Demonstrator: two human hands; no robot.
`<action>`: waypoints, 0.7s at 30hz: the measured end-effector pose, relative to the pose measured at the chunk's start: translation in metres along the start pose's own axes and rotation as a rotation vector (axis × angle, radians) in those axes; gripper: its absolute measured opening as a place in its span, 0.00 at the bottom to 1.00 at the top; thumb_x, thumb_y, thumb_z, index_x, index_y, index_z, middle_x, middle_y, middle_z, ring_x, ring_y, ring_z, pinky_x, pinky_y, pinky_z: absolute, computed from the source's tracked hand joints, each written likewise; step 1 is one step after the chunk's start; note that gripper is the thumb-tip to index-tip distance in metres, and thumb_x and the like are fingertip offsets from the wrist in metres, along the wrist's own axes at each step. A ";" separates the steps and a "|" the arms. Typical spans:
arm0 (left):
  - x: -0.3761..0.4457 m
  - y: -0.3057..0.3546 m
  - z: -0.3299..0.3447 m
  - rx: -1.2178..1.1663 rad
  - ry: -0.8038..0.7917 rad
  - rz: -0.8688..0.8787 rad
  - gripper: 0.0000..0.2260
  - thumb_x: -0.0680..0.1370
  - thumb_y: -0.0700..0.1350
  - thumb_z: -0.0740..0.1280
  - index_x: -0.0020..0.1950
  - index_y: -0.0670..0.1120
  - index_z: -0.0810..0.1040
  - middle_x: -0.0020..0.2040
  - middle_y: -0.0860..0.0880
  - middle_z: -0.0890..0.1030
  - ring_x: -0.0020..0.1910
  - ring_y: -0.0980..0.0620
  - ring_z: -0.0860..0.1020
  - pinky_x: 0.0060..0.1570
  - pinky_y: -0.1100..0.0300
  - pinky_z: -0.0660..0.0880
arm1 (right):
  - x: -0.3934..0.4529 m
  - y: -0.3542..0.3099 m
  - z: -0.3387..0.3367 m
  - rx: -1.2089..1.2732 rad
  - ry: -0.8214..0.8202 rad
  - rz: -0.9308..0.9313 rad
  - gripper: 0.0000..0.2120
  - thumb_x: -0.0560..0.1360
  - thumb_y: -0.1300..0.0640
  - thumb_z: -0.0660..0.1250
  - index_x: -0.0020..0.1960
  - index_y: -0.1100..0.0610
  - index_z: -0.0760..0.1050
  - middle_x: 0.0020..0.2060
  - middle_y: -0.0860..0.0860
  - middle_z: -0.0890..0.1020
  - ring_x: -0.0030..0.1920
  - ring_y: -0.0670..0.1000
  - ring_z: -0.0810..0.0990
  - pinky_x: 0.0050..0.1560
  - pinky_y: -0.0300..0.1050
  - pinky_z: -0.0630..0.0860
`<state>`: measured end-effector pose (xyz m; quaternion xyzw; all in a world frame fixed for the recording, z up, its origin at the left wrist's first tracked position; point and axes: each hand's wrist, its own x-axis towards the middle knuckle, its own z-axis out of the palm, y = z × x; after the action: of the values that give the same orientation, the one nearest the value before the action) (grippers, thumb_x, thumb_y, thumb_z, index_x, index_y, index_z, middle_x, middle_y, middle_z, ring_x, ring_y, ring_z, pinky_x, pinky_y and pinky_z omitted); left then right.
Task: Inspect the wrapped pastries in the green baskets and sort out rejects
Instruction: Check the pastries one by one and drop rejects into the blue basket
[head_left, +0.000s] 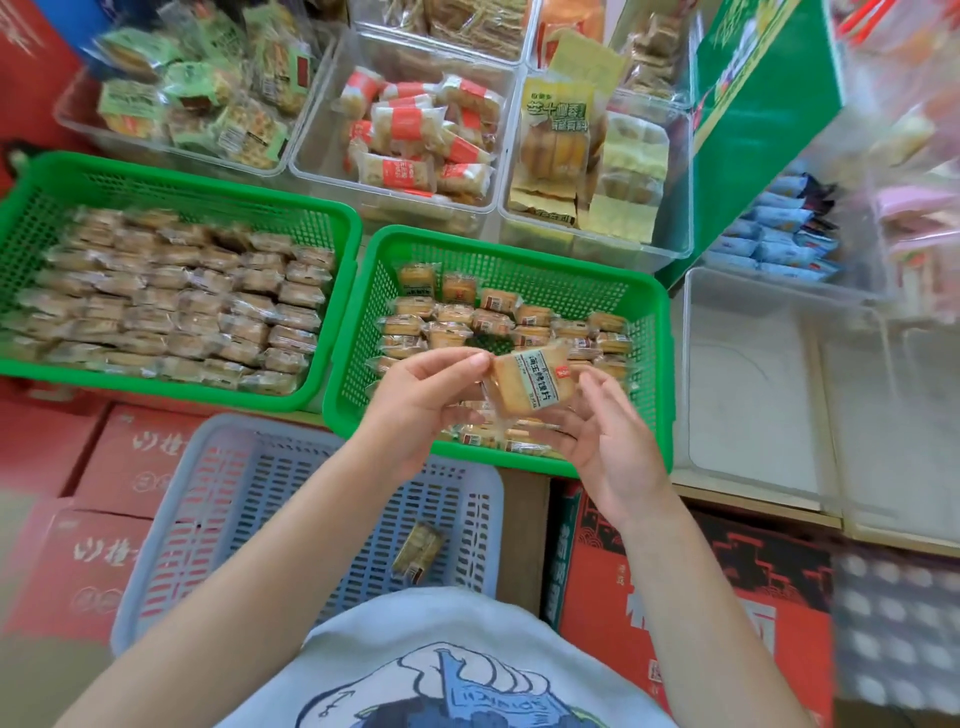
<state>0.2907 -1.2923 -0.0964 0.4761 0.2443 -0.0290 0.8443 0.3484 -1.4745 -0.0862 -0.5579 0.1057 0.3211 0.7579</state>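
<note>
Held above the near part of the right green basket (358, 332): one wrapped pastry (530, 382), label side up, tilted. Left hand (423, 402) grip: thumb and forefinger pinched together on the wrapper's left edge. Right hand (597, 434) grip: palm up beneath the pastry's right side, fingers loosely curled around the wrapper, thumb above it.

Contained in the right green basket: loose wrapped pastries in an uneven layer, with a bare patch of basket floor showing near the middle.

Contained in the left green basket (176, 179): wrapped pastries (171, 306) packed in close rows, covering most of the floor. Set just beside the right basket, rims nearly touching.

Nearest the body: blue-grey basket (171, 519), holding a single wrapped pastry (418, 553) lying toward its right side.

Beyond the green baskets: clear bins (311, 156) holding other packaged snacks in green, red-and-white and yellow wrappers.

Under and around the baskets: red cartons (78, 561). At right: an upright green carton (758, 135) and a clear tub (691, 374).
</note>
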 end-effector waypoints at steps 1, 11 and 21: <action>-0.004 -0.001 0.001 0.021 -0.011 0.009 0.13 0.72 0.45 0.71 0.53 0.39 0.82 0.47 0.43 0.85 0.40 0.51 0.84 0.32 0.63 0.79 | -0.005 0.000 0.000 -0.013 -0.002 -0.017 0.12 0.80 0.52 0.61 0.59 0.57 0.72 0.46 0.53 0.85 0.43 0.51 0.83 0.43 0.48 0.80; -0.033 -0.006 0.009 0.010 0.080 0.012 0.05 0.79 0.40 0.69 0.51 0.42 0.84 0.44 0.47 0.86 0.42 0.52 0.84 0.35 0.61 0.80 | -0.035 0.008 -0.007 -0.113 0.072 -0.170 0.04 0.76 0.58 0.68 0.44 0.56 0.75 0.43 0.56 0.83 0.44 0.54 0.80 0.43 0.49 0.77; -0.039 -0.032 0.005 0.335 0.300 0.006 0.07 0.81 0.42 0.69 0.44 0.42 0.82 0.43 0.44 0.86 0.44 0.48 0.85 0.43 0.54 0.83 | -0.045 0.031 0.001 -0.768 0.367 -0.621 0.05 0.82 0.60 0.62 0.47 0.55 0.71 0.38 0.44 0.75 0.38 0.38 0.73 0.38 0.31 0.69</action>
<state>0.2494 -1.3205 -0.1022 0.6094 0.3576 0.0045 0.7076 0.2945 -1.4845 -0.0868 -0.8477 -0.0588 -0.0059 0.5272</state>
